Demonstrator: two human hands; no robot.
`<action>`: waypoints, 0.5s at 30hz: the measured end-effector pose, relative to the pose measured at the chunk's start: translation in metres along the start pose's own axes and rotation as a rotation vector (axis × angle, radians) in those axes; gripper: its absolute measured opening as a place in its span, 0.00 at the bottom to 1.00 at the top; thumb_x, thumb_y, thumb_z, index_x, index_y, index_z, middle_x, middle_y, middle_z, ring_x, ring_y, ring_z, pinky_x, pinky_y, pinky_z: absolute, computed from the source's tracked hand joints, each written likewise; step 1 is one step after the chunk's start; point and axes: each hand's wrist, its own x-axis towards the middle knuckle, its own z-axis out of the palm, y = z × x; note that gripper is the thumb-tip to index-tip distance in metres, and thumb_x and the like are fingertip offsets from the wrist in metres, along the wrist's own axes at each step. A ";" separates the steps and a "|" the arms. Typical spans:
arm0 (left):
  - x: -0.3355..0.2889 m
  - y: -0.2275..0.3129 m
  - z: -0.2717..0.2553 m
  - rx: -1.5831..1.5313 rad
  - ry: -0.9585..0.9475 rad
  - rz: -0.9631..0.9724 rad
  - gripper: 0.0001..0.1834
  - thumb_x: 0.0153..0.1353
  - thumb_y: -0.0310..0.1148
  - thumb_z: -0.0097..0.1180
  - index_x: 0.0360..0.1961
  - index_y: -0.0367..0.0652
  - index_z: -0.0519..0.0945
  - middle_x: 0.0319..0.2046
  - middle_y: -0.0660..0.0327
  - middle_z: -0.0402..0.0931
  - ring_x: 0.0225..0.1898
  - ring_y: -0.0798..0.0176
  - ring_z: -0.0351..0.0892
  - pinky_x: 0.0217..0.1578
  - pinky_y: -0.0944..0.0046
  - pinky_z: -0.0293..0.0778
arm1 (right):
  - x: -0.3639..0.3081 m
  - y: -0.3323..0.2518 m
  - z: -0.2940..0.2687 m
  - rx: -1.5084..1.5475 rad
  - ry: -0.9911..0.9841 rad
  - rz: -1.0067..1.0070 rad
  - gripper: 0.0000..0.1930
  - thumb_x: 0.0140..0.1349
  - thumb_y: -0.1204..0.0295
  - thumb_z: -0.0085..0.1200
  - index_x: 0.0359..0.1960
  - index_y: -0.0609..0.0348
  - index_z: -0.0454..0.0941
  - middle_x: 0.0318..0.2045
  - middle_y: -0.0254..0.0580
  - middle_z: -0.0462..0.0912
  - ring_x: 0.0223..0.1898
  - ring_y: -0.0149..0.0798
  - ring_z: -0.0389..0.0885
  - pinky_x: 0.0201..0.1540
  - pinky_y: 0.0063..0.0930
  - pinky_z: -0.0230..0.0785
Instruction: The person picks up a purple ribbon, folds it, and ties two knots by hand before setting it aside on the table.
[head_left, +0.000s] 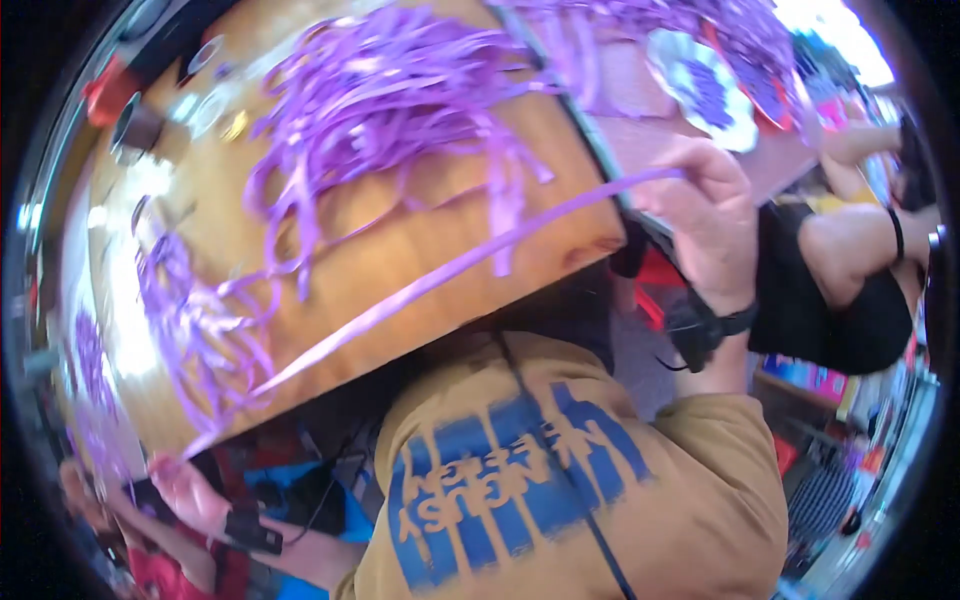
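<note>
A long purple ribbon (415, 288) runs taut across the near edge of the wooden table, stretched between my two hands. My right hand (712, 230), raised past the table's right corner, pinches one end between thumb and fingers. At the lower left, my left hand (190, 495) is closed on the ribbon's other part beside the table edge; its fingertips are small and blurred. Beyond the ribbon lies a loose heap of purple ribbons (380, 100). A smaller bundle of ribbons (190, 320) hangs over the left part of the table, close to my left hand.
A dark cup (137, 130) and a small yellow roll (233, 125) stand at the far left of the wooden table (560, 240). On a second table at right, a white plate (705, 90) holds purple pieces. Other people sit at the right and lower left.
</note>
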 end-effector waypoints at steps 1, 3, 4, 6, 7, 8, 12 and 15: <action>0.000 0.016 -0.004 0.064 -0.038 -0.210 0.07 0.60 0.23 0.40 0.39 0.34 0.68 0.35 0.57 0.70 0.40 0.63 0.69 0.43 0.65 0.67 | -0.005 -0.009 0.010 0.067 -0.012 -0.009 0.09 0.48 0.83 0.54 0.33 0.63 0.72 0.27 0.35 0.75 0.28 0.25 0.74 0.34 0.16 0.67; -0.001 0.018 -0.015 0.176 0.218 0.163 0.09 0.60 0.25 0.41 0.40 0.33 0.67 0.37 0.56 0.69 0.37 0.61 0.71 0.34 0.68 0.69 | -0.010 -0.020 0.022 0.088 -0.070 -0.043 0.08 0.48 0.83 0.56 0.31 0.64 0.74 0.26 0.32 0.73 0.28 0.22 0.70 0.31 0.12 0.61; 0.001 0.031 -0.030 0.124 0.067 -0.025 0.10 0.59 0.24 0.42 0.41 0.32 0.67 0.37 0.56 0.69 0.37 0.60 0.71 0.36 0.67 0.70 | -0.013 -0.019 0.023 -0.004 -0.087 -0.140 0.08 0.47 0.83 0.57 0.30 0.65 0.75 0.26 0.32 0.72 0.27 0.21 0.69 0.29 0.12 0.59; 0.012 0.041 -0.045 0.086 -0.079 -0.234 0.11 0.58 0.24 0.43 0.42 0.31 0.66 0.37 0.55 0.70 0.38 0.59 0.71 0.38 0.65 0.70 | -0.011 -0.021 0.020 -0.235 -0.077 -0.283 0.08 0.45 0.83 0.60 0.28 0.65 0.76 0.23 0.32 0.72 0.24 0.21 0.67 0.25 0.14 0.57; 0.015 0.043 -0.053 0.188 0.132 -0.019 0.12 0.56 0.23 0.44 0.42 0.30 0.67 0.37 0.54 0.71 0.37 0.59 0.71 0.40 0.65 0.70 | -0.013 -0.023 0.021 -0.340 -0.062 -0.347 0.08 0.44 0.83 0.61 0.28 0.64 0.77 0.22 0.32 0.72 0.22 0.21 0.67 0.23 0.15 0.56; 0.016 0.048 -0.062 0.289 0.344 0.204 0.13 0.55 0.22 0.44 0.42 0.29 0.67 0.36 0.54 0.72 0.37 0.59 0.72 0.42 0.65 0.70 | -0.014 -0.024 0.021 -0.337 -0.051 -0.345 0.08 0.44 0.83 0.61 0.28 0.64 0.77 0.22 0.32 0.72 0.22 0.21 0.67 0.23 0.15 0.56; 0.012 0.067 -0.089 0.162 0.163 -0.076 0.11 0.54 0.20 0.44 0.40 0.29 0.70 0.35 0.53 0.74 0.38 0.60 0.72 0.48 0.62 0.67 | -0.017 -0.022 0.024 -0.392 -0.104 -0.492 0.09 0.41 0.81 0.63 0.27 0.63 0.77 0.18 0.32 0.72 0.17 0.23 0.66 0.19 0.16 0.56; 0.016 0.070 -0.088 0.323 0.136 0.022 0.10 0.55 0.21 0.44 0.39 0.29 0.70 0.37 0.52 0.73 0.38 0.59 0.72 0.47 0.61 0.67 | -0.014 -0.020 0.026 -0.371 -0.145 -0.537 0.10 0.41 0.81 0.63 0.27 0.62 0.77 0.17 0.34 0.72 0.16 0.26 0.68 0.19 0.18 0.58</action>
